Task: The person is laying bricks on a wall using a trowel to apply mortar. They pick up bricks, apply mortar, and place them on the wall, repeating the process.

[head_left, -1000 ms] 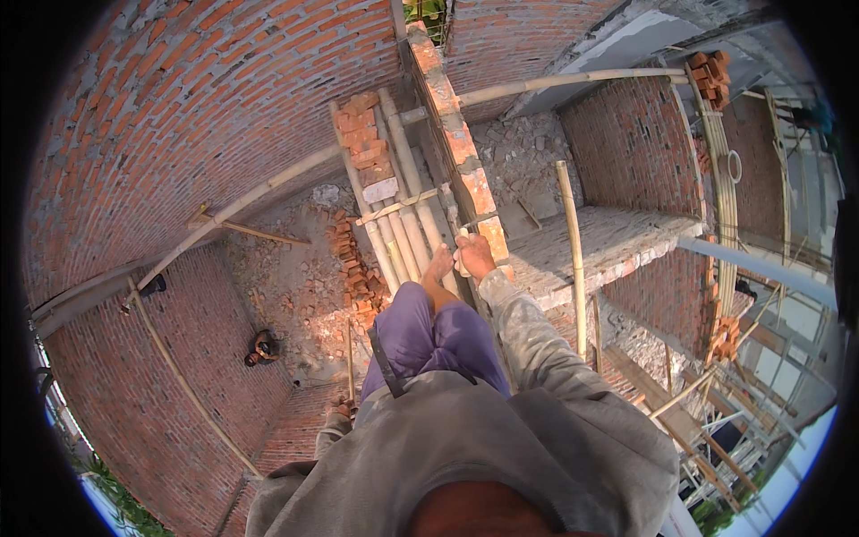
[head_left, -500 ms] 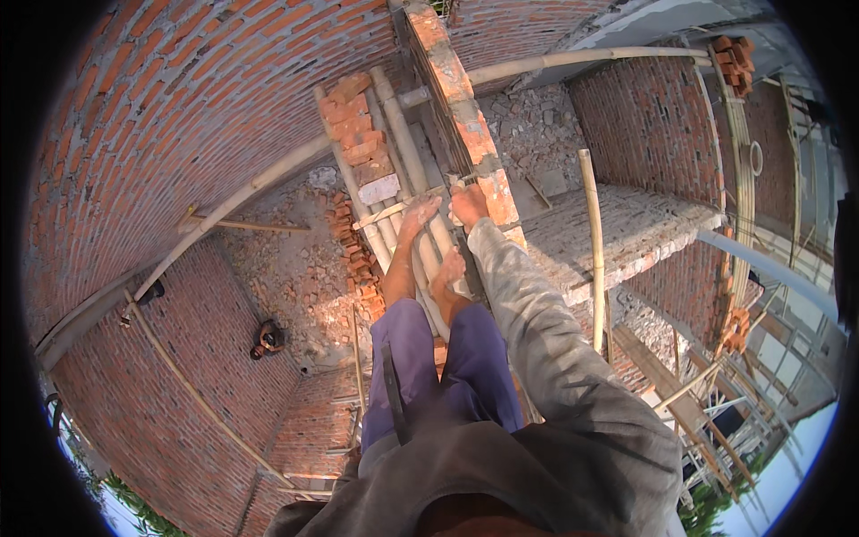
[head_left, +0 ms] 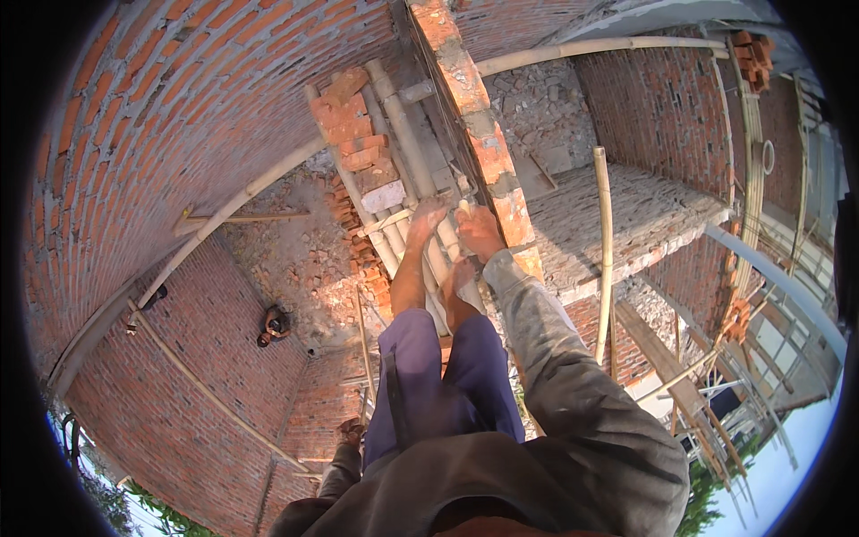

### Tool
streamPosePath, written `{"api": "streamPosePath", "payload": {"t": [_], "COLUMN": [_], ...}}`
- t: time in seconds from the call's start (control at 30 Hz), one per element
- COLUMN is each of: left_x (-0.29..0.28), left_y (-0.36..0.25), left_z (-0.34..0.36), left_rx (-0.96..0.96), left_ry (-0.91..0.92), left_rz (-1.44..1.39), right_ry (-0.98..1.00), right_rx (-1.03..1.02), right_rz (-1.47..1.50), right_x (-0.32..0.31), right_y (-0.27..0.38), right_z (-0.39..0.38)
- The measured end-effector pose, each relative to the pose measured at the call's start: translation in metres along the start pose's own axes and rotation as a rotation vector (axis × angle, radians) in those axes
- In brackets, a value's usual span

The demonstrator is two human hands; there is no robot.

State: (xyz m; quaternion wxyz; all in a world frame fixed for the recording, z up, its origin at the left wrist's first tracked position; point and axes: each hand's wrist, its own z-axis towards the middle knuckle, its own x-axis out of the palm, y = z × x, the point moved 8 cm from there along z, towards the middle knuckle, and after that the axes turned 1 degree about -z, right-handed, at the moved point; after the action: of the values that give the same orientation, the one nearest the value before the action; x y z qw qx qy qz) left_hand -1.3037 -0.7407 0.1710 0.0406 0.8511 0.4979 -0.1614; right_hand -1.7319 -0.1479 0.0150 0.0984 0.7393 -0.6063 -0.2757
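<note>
My right hand, in a grey sleeve, is closed around the handle of what looks like a trowel. It is low beside the left face of a narrow brick wall, past my bare right foot. The tool's blade is small and partly lost against the planks. My left hand hangs by my left thigh at the lower left, away from the wall; its fingers are too dark and small to make out. My bare left foot rests on bamboo poles.
Loose bricks are stacked on the poles ahead to the left. Far below lies a rubble-strewn floor, where another person is. An upright bamboo pole stands at my right. A tall brick wall rises at left.
My right hand has come down from the wall's top edge to its left side, bringing the tool along. My left hand has come into view at the lower left. The view has shifted slightly.
</note>
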Motion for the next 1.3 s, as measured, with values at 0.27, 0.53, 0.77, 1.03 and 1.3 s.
{"api": "streamPosePath", "payload": {"t": [0.27,0.53,0.77,1.03,1.3], "left_x": [-0.028,0.016,0.037,0.033,0.030], "left_y": [-0.436,-0.950,-1.080,-1.139,-1.133], "left_z": [0.224,0.318,0.342,0.408,0.383], "left_rx": [0.291,0.730,0.766,0.911,0.946], "left_ry": [-0.088,0.109,0.049,0.254,0.168], "left_rz": [-0.387,-0.546,-0.470,0.030,-0.178], "right_ry": [0.108,-0.397,-0.420,-0.379,-0.382], "right_rx": [0.215,-0.369,-0.141,-0.069,-0.003], "right_rz": [0.503,-0.101,-0.005,0.033,0.209], "right_x": [0.041,-0.002,-0.022,-0.010,-0.008], "right_y": [-0.095,-0.091,-0.110,-0.111,-0.081], "right_z": [-0.092,-0.124,-0.137,-0.165,-0.153]}}
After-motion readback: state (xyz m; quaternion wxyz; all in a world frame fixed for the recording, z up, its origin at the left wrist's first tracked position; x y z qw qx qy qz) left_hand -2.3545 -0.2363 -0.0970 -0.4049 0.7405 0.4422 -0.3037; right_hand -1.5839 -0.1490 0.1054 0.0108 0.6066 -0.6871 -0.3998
